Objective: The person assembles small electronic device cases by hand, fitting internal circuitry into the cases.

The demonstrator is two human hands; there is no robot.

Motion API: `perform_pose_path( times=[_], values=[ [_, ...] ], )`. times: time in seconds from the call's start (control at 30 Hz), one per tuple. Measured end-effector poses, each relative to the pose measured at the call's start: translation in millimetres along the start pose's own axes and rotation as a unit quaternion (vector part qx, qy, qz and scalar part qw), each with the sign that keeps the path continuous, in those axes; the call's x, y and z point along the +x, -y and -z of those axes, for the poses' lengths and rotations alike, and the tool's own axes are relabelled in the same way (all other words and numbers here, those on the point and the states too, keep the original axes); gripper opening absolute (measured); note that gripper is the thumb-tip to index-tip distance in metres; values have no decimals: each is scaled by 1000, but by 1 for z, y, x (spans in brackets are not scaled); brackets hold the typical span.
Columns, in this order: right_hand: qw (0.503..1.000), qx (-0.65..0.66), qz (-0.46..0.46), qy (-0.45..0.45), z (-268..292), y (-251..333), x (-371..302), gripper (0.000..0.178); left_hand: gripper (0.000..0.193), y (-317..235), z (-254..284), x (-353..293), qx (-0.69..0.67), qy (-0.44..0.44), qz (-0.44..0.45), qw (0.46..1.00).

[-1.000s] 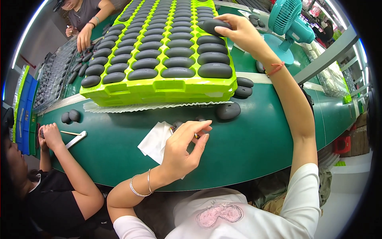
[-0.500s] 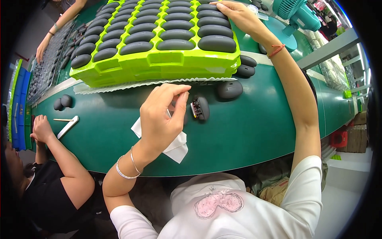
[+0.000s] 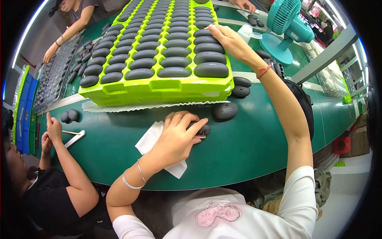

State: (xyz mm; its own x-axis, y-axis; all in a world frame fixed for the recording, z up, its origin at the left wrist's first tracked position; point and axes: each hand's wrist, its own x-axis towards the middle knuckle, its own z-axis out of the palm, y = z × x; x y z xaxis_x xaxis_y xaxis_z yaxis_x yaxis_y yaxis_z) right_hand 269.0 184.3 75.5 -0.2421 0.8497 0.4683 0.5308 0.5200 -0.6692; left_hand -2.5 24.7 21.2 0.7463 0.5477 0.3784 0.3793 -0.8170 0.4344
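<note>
My left hand (image 3: 177, 133) is closed around a dark grey oval case (image 3: 205, 129) on the green table. Some of the case's inner parts show below my fingertips. A folded white cloth (image 3: 150, 138) lies partly under that hand. My right hand (image 3: 232, 41) reaches to the right edge of a bright green tray (image 3: 131, 90), its fingers together over the dark grey cases (image 3: 209, 58) in the right-hand column. Whatever lies between those fingertips is too small to make out. Another dark case (image 3: 225, 111) rests just in front of the tray.
Two dark cases (image 3: 241, 87) sit right of the tray, near a teal fan (image 3: 283, 36) and a small translucent bottle (image 3: 245, 32). At left are two small dark pieces (image 3: 70, 116) and a white tool (image 3: 75, 139). A co-worker's hands (image 3: 54, 129) are close by.
My left hand has come down from a raised pinch onto the case with exposed parts. My right hand still reaches to the tray's right edge. The view has shifted, showing more of the tray.
</note>
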Motion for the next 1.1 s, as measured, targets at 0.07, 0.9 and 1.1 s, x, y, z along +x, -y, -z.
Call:
perform_pose_path(
  times=[0.07, 0.9, 1.1],
  values=[
    [1000, -3, 2, -11, 3, 4, -7, 49, 48, -2, -3, 3, 2, 3, -5, 1000],
    [869, 395, -295, 49, -58, 109, -217, 20, 40, -17, -4, -1, -306, -44, 96, 946],
    [870, 416, -255, 70, -55, 110, -216, 23, 28, -13, 2, -3, -598, -19, 264, 756]
  ],
)
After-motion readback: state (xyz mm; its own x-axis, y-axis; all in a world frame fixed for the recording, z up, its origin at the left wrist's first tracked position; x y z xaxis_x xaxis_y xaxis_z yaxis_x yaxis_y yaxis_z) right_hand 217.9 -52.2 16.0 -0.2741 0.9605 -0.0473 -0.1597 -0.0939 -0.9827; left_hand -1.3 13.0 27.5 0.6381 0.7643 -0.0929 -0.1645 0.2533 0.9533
